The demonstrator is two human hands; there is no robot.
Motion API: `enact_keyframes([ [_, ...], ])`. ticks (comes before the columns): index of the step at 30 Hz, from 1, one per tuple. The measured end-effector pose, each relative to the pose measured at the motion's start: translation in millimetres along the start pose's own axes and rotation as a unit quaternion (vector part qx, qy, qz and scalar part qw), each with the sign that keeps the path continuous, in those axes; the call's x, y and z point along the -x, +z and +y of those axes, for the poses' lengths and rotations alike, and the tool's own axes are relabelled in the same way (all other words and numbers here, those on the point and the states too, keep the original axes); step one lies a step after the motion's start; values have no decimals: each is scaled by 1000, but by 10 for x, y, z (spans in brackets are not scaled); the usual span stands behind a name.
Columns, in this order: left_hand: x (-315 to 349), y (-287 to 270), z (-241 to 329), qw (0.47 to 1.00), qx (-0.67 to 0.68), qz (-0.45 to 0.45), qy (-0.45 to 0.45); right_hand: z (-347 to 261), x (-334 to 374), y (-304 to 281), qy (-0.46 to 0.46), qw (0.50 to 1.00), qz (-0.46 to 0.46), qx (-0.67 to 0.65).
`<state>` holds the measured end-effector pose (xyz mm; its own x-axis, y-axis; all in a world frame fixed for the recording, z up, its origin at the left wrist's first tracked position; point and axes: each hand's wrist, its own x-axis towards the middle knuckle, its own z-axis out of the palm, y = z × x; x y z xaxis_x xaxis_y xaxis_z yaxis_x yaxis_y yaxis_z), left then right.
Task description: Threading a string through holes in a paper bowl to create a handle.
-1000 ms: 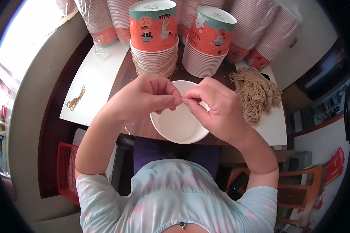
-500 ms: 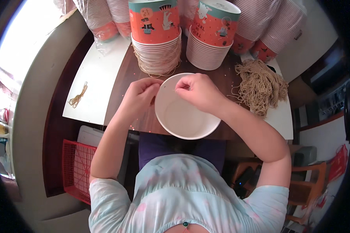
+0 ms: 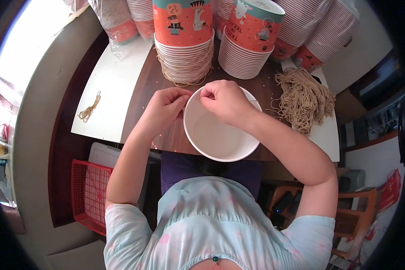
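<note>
A white paper bucket point(image 3: 220, 139) is tilted so that its open mouth faces me at the table's front edge. My left hand point(image 3: 166, 105) is closed at the outside of its left rim, fingertips pinched together; what they hold is hidden. Inside the mouth, my right hand point(image 3: 222, 101) pinches what looks like a thin cord point(image 3: 197, 98) close to the left wall. A thin strand also shows at the right part of the rim, behind the right wrist.
Beyond the bucket stand two stacks of orange paper buckets, one point(image 3: 184, 58) wound with cords, the other point(image 3: 245, 54) bare. Bagged stacks point(image 3: 301, 22) are behind. A heap of tan cords point(image 3: 303, 99) lies right; a small cord bundle point(image 3: 90, 108) lies left. A red basket point(image 3: 90, 189) sits below.
My right fingertips have moved closer to the bucket's left wall, near my left fingers. The bucket has shifted slightly right in view, as have the stacks.
</note>
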<state>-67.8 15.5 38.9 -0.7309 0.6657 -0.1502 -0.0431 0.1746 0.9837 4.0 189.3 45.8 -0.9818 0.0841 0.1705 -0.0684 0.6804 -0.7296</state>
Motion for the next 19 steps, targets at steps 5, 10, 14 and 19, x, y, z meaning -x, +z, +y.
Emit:
enact_keyframes([
  [5, 1, 6, 21, 1000, 14, -25, 11, -58, -12, 2, 23, 999, 1, 22],
  [10, 34, 102, 17, 992, -116, 3, 57, -66, 43, -19, 43, 999, -29, 15],
  [14, 123, 239, -16, 938, -264, 91, 205, -114, 131, -153, 67, 995, -79, 0],
  [19, 223, 243, 27, 972, -208, 68, 84, -500, 559, -568, 19, 974, -168, 151],
])
